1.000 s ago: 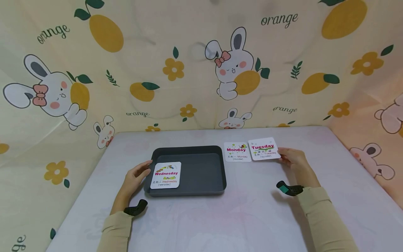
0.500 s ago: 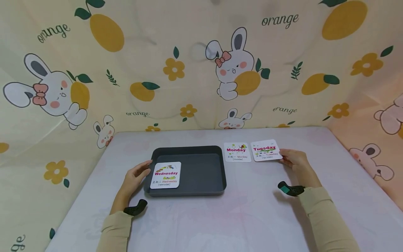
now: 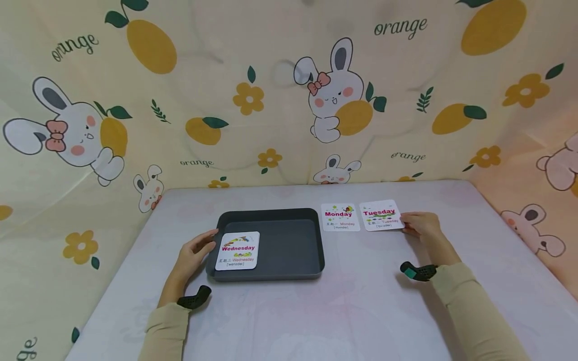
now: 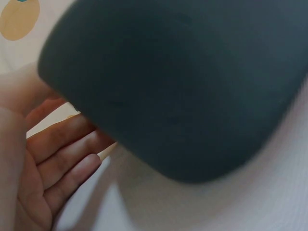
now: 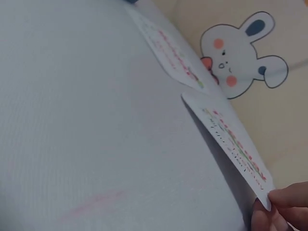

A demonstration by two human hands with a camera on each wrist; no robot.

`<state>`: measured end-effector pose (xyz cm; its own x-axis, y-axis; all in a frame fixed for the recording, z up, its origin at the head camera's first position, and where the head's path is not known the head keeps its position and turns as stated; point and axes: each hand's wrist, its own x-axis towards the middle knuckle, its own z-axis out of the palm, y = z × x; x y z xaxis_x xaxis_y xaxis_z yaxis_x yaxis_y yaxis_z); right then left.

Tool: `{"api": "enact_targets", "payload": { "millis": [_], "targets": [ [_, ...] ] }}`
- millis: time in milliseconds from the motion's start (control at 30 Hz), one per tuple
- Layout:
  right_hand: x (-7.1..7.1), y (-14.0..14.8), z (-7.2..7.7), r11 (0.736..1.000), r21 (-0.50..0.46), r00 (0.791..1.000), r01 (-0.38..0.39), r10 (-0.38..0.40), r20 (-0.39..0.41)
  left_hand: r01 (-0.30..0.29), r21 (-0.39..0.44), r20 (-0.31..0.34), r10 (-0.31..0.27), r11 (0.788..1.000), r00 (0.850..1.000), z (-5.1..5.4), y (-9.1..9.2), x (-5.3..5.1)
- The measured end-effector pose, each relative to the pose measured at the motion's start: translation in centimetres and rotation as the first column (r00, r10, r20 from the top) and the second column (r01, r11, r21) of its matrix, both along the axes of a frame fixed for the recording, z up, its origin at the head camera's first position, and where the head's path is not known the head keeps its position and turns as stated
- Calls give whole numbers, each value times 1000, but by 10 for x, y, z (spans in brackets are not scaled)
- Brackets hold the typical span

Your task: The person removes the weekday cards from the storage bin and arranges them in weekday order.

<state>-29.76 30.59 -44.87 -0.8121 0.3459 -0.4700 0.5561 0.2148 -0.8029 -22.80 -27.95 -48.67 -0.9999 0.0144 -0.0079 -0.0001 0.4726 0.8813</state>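
My right hand [image 3: 424,228] pinches the right edge of the Tuesday card [image 3: 381,215]. In the right wrist view, thumb and fingers meet at the card's near corner, and a dark shadow shows under its edge. To its left lies the Monday card [image 3: 340,217], with a narrow gap between the two. At the left rim of the dark grey tray [image 3: 289,250], my left hand [image 3: 189,258] rests with its fingertips touching the tray. Its fingers [image 4: 67,159] look loosely extended in the left wrist view, their tips partly hidden by the tray. A Wednesday card [image 3: 238,250] lies in the tray's left part.
A pale cloth covers the table [image 3: 352,321]. Behind and beside it hangs a curtain [image 3: 280,100] printed with rabbits and oranges. Black bands [image 3: 194,298] sit on both wrists. The Monday card lies close to the tray's right wall.
Over the last second my right hand has drawn the Tuesday card slightly to the right and lower, widening its gap from the Monday card. The left hand and tray have stayed in place.
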Motion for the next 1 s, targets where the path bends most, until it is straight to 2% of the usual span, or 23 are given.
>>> {"api": "enact_targets", "payload": {
  "millis": [267, 433, 733, 1000],
  "targets": [
    [0, -2, 3, 988, 135, 997, -70, 72, -11, 5, -2, -13, -5, 1000, 1000, 0, 1, 0],
    [1, -1, 4, 984, 161, 996, -77, 81, -23, 6, -6, -22, -6, 1000, 1000, 0, 0, 0],
    [3, -7, 6, 985, 169, 999, -24, 32, -39, 5, -1, -13, -5, 1000, 1000, 0, -2, -1],
    [3, 0, 2, 976, 216, 999, -34, 41, -30, 6, -10, -11, -6, 1000, 1000, 0, -1, 1]
  ]
}}
